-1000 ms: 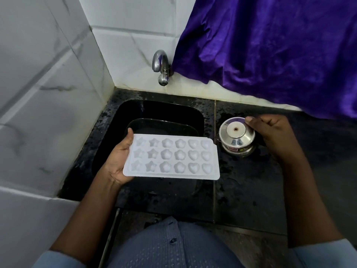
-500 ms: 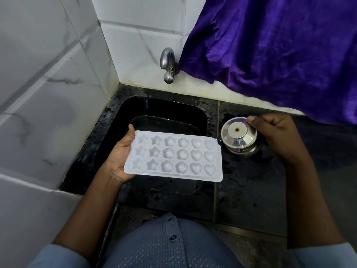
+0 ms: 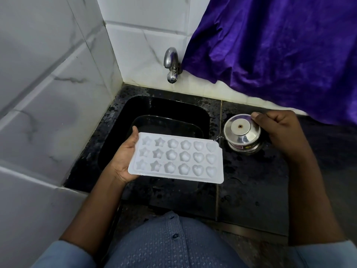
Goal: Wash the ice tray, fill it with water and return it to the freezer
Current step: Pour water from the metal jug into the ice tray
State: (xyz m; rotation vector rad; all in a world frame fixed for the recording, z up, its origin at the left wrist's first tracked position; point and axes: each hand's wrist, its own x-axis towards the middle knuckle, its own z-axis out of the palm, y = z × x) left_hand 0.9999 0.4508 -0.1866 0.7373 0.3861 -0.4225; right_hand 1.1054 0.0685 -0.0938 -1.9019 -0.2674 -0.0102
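Comparing with a second ago: little moves. Your left hand [image 3: 125, 161] still grips the ice tray [image 3: 177, 157] by its short edge, level over the sink [image 3: 166, 105]. Your right hand [image 3: 280, 130] curls round the steel pot [image 3: 241, 132]. No stream shows at the tap [image 3: 171, 62], so washing looks unstarted.

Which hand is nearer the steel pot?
Right. The right hand grips the steel pot at its lid rim; the left hand holds the ice tray over the sink, left of the pot.

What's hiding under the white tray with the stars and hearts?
The left hand holds the ice tray over the black sink, where a dark dish lies. The tray covers the dish's near part and the fingers beneath.
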